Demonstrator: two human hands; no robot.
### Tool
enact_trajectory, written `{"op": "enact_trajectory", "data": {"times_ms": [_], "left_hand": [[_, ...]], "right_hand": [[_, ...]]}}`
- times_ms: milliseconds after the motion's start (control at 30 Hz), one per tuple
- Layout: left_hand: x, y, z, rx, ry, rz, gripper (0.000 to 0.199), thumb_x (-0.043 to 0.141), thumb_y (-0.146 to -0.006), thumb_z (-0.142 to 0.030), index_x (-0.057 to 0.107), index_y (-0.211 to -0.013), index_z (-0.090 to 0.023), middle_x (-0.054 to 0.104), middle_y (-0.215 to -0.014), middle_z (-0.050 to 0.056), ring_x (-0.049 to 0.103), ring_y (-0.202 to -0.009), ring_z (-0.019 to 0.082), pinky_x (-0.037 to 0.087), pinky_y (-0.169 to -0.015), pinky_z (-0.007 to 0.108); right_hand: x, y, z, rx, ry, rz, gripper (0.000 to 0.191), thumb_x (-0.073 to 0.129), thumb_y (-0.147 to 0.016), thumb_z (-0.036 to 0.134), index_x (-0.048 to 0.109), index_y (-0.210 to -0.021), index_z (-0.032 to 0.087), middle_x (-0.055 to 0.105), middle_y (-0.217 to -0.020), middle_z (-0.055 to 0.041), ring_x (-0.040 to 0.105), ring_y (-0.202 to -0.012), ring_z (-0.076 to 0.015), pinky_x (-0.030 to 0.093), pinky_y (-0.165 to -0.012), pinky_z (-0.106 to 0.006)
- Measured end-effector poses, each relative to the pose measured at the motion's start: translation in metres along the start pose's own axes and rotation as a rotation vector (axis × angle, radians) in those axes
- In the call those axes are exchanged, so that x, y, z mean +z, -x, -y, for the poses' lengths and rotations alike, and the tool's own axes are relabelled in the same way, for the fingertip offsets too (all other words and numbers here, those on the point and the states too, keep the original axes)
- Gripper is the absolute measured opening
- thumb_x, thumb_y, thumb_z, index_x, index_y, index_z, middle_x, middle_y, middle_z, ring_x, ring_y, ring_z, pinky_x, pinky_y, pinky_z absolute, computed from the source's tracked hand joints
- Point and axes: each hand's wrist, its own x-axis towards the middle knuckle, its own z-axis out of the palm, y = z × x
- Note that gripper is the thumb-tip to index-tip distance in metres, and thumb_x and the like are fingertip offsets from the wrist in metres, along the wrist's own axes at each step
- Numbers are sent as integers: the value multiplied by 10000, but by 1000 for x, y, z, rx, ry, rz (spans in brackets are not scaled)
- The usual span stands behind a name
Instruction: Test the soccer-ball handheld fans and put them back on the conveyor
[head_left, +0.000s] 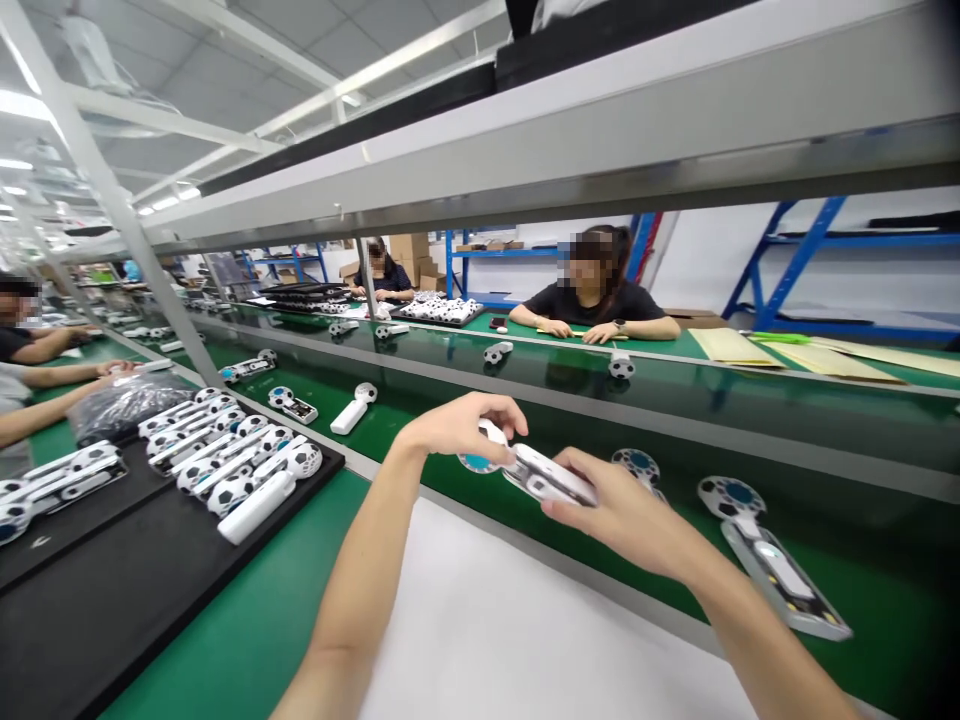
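Between my two hands is a handheld fan [541,474] with a white body and a round head with a blue centre. My left hand [469,425] curls its fingers round the head. My right hand [626,505] pinches the handle between thumb and fingers. The fan is tilted above the edge of the green conveyor belt [675,620]. To the right of my right hand lies another fan [784,570], its handle open with parts inside showing. Behind my right hand, one more fan head [636,464] is partly hidden.
A white sheet [480,620] covers the bench before me. On the left, a black tray [150,610] bears rows of football-patterned fans [247,450]. A plastic bag [127,405] lies behind it. Overhead runs a metal shelf [600,130]. Across the belt sits a person [592,300].
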Motion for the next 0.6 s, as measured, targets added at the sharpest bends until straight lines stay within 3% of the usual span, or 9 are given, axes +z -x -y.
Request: {"op": "enact_trajectory", "data": {"times_ms": [67,133,200,300,400,467,600], "left_hand": [[-4,-7,13,-89,33,-97,298,672,-858,-342,681,-1108,-181,701,-1044,83,679,-941,191,537,-794,274],[-15,-10,32,-265,-53,-264,345,545,-960,-410,662,-1189,-180,688,-1143,113,670,-1029,205,536,-854,299],[-30,-3,56,-454,-190,-403,354,564,-960,-403,650,-1207,-165,643,-1242,134,624,-1126,234,519,-929,349],[-52,30,92,-764,-393,-554,410,627,-939,-355,573,-1293,-156,547,-1363,134,558,-1209,281,487,-1002,502],[-66,67,120,-1014,-488,-584,412,622,-948,-360,564,-1306,-164,562,-1335,124,585,-1166,272,518,-968,499],[-70,80,132,-1099,-506,-586,414,625,-948,-358,563,-1309,-165,569,-1327,122,594,-1155,267,528,-958,490],[-71,68,140,-1128,-414,-589,406,624,-950,-356,567,-1302,-160,578,-1313,122,607,-1130,257,541,-940,477]], "right_hand": [[-1,5,8,-7,-181,76,225,600,-884,414,607,-1025,239,630,-765,11,551,-612,-162,375,-508,-248],[-3,9,16,47,-392,101,279,611,-879,434,600,-1083,244,613,-771,9,550,-596,-154,385,-490,-235],[-8,12,21,98,-606,105,311,657,-839,478,612,-1011,223,597,-748,3,536,-544,-140,368,-443,-219],[-22,21,24,103,-878,82,335,671,-798,517,613,-840,191,604,-699,-29,508,-468,-133,362,-375,-221],[-38,34,27,96,-1022,-19,260,611,-814,442,638,-862,188,636,-720,-60,516,-461,-142,391,-365,-232],[-45,42,30,82,-1048,-75,238,585,-812,385,648,-929,187,650,-759,-69,536,-477,-147,411,-377,-235],[-49,48,33,17,-1028,-129,277,598,-784,372,624,-984,182,653,-774,-67,563,-489,-165,447,-389,-259]]}}
